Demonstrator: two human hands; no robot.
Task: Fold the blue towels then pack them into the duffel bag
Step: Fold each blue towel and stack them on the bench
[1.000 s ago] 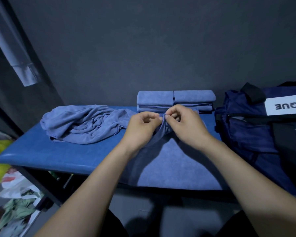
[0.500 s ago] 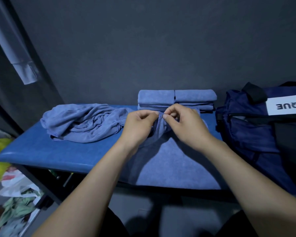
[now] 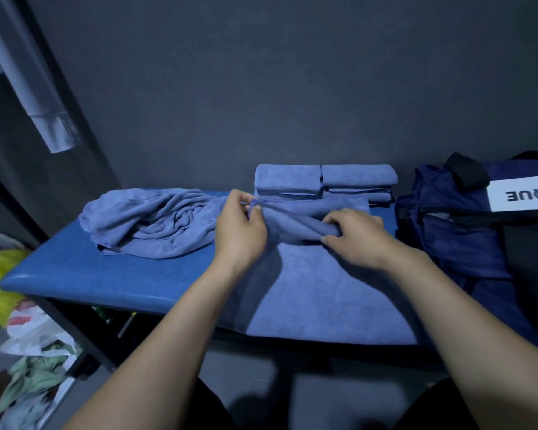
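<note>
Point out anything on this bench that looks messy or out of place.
The crumpled towel pile at the bench's left end is the only mess, bunched beside the neat folded stacks at the back. The towel being folded overhangs the front edge. Nothing looks spilled or damaged.

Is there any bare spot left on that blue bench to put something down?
Yes: the bench's front-left strip, before the crumpled pile. The rest is crowded: spread towel under both hands, folded stacks behind, duffel bag at right.
</note>
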